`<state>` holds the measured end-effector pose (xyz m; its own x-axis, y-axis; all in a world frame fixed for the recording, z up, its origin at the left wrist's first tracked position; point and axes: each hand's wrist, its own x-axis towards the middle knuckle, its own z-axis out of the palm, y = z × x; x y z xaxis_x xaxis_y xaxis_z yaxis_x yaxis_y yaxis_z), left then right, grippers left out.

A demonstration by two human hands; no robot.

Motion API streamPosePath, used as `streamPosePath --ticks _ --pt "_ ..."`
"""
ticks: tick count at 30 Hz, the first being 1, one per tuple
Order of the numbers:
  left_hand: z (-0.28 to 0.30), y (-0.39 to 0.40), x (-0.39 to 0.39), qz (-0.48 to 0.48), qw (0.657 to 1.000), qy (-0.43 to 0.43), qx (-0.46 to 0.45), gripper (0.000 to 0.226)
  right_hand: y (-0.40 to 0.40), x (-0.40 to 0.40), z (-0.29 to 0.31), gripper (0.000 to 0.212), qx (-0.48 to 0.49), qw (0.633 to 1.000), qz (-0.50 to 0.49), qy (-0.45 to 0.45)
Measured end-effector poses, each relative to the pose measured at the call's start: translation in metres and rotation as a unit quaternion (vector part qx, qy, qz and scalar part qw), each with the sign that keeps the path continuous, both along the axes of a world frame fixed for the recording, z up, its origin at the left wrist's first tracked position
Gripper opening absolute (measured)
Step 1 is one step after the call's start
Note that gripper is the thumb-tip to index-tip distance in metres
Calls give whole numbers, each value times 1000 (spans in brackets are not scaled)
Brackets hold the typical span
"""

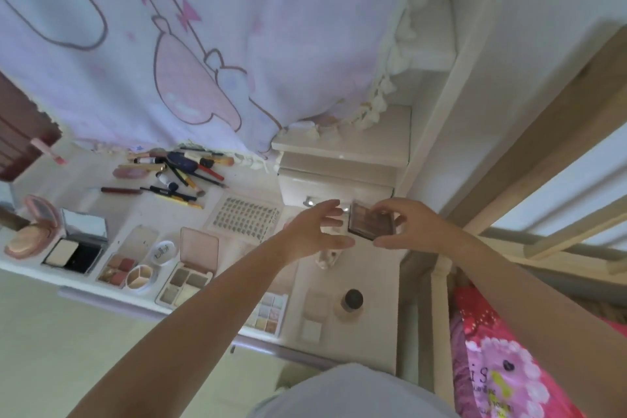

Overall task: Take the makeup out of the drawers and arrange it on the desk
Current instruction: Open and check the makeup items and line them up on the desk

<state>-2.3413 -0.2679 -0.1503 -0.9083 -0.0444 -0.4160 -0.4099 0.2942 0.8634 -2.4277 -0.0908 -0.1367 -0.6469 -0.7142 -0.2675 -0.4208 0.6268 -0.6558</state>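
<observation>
My right hand (412, 226) pinches a brown eyeshadow palette (371, 222) by its edges, above the desk just in front of the small white drawer unit (336, 187). My left hand (317, 231) hovers right beside the palette's left edge with fingers spread and holds nothing. Makeup lies spread over the white desk (244, 180): a pile of brushes and pencils (183, 170), a lash tray (242, 219), an open pink palette (190, 268), a black-and-white compact (76, 248), a round pink compact (32, 231) and a pastel palette (268, 314).
A printed pink-and-white cloth (203, 44) hangs behind the desk. A dark-capped jar (351, 302) and pale square pans (315, 316) sit at the desk's near right. A pink patterned bedspread (502, 373) and wooden bed rails (543, 153) lie to the right.
</observation>
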Motion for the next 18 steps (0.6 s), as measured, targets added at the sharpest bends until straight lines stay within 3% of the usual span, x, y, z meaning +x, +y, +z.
streamPosePath --ticks 4,11,18 --pt "29 -5 -13 -20 995 67 65 61 -7 5 37 44 -53 998 -10 34" --pt "46 -19 -18 -34 991 94 90 51 -12 11 57 41 -79 996 -48 15" --pt "36 -20 -16 -39 989 89 111 59 -7 -3 52 35 -107 986 -80 -101"
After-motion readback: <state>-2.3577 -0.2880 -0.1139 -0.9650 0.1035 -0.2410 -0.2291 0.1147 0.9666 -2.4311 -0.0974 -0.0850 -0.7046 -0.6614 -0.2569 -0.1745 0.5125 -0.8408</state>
